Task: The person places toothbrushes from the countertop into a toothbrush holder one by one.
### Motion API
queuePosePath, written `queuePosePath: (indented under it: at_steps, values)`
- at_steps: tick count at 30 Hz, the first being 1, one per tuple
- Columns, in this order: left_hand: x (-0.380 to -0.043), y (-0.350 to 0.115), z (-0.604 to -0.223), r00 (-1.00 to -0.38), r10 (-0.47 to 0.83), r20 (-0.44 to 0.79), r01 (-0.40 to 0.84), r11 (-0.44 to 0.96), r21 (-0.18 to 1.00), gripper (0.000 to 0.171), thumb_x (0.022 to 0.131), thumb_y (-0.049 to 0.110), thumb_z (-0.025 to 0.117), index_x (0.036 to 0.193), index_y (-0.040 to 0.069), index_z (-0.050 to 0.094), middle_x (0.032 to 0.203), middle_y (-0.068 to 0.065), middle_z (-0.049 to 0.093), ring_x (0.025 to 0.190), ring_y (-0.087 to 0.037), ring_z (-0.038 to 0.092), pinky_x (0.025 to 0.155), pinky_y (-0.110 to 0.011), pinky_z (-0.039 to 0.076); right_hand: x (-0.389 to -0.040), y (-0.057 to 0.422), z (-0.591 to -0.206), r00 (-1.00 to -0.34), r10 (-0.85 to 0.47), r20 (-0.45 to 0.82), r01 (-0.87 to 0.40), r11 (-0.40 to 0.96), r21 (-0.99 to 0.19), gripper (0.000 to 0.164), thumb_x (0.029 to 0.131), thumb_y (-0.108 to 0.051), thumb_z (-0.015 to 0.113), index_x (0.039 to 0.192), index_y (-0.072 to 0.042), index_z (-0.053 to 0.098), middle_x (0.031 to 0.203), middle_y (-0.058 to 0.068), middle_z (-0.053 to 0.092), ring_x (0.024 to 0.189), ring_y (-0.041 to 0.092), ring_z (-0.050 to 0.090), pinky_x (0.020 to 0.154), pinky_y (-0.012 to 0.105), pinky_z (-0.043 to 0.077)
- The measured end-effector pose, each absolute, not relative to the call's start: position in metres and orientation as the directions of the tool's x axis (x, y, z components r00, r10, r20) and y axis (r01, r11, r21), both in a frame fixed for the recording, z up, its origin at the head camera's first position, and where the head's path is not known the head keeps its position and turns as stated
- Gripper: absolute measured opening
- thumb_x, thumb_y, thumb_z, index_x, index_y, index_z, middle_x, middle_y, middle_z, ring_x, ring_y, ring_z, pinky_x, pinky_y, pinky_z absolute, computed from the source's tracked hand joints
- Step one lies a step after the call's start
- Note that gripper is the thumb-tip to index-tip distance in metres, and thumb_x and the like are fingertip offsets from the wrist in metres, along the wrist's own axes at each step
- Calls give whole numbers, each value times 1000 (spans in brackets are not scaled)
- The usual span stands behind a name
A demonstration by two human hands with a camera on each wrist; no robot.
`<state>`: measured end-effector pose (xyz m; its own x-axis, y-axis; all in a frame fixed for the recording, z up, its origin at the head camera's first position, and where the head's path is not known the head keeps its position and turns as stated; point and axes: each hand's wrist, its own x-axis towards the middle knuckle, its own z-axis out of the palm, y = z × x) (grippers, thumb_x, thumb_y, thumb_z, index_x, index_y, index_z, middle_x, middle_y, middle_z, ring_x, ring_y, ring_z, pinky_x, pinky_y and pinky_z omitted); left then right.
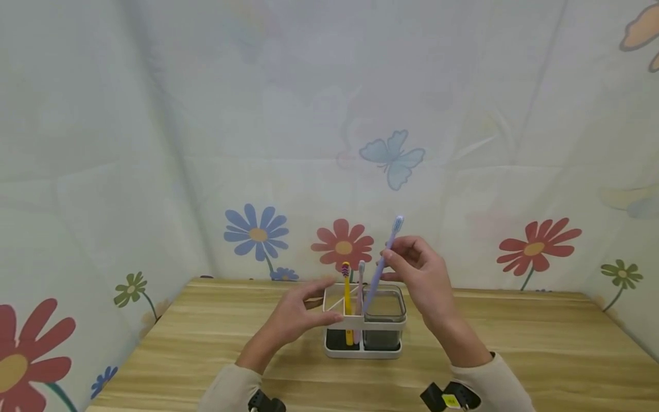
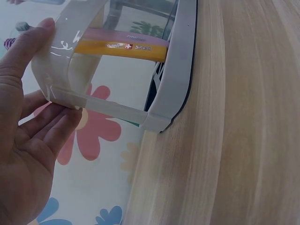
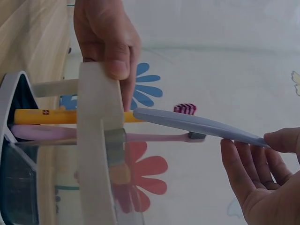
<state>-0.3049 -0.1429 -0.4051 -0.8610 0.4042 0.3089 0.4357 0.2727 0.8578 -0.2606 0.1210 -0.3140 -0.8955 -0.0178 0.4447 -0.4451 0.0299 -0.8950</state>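
Note:
A white toothbrush holder (image 1: 345, 353) stands on the wooden table, a yellow toothbrush (image 1: 349, 334) and a pink toothbrush (image 3: 44, 132) upright in it. My left hand (image 1: 293, 312) grips the holder's upper frame (image 2: 61, 56) at its left side, thumb in front and fingers behind. My right hand (image 1: 419, 274) pinches a purple toothbrush (image 1: 378, 272) between thumb and fingers, bristles up and tilted to the right. In the right wrist view the lower end of this purple toothbrush (image 3: 187, 123) is above the frame, overlapping the yellow handle.
A clear grey cup (image 1: 383, 337) sits in the holder's right section. Behind the wooden table (image 1: 206, 332) hangs a white curtain (image 1: 309, 114) printed with flowers and a butterfly. Black devices (image 1: 435, 396) are strapped over both sleeves.

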Motion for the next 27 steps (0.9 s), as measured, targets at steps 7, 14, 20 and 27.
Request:
queuePosePath:
  at_steps: [7,14,20,27]
  values:
    - [-306,-143,-405,-860,405,312,438,268,858,75,88,32,91,153,15,58,156,-14,54,135,-37,59,110,-46,52,-265,111,-324,-903,25,429,-429,12,-903,23,105,-8,68,124,3,58,115,22,66,102,23,72,86,40,65]
    - [-307,-143,-407,-856,408,316,444,271,854,75,88,33,90,154,15,58,156,-13,54,135,-37,59,110,-48,51,-268,105,-334,-914,43,404,-404,4,-915,24,105,-9,68,124,1,59,118,25,64,102,24,72,88,42,65]
    - [-307,-144,-407,-855,407,323,447,260,856,76,88,31,91,154,11,57,156,-13,54,136,-37,59,111,-49,51,-271,100,-341,-913,19,407,-407,5,-914,23,105,-10,69,122,2,61,116,23,68,103,27,72,86,39,66]
    - [-307,-144,-408,-856,404,322,449,272,851,75,88,31,90,154,13,58,155,-14,55,136,-38,58,111,-50,51,-272,98,-352,-927,-13,376,-376,55,-925,21,104,-8,69,121,1,62,113,18,69,100,30,72,86,45,65]
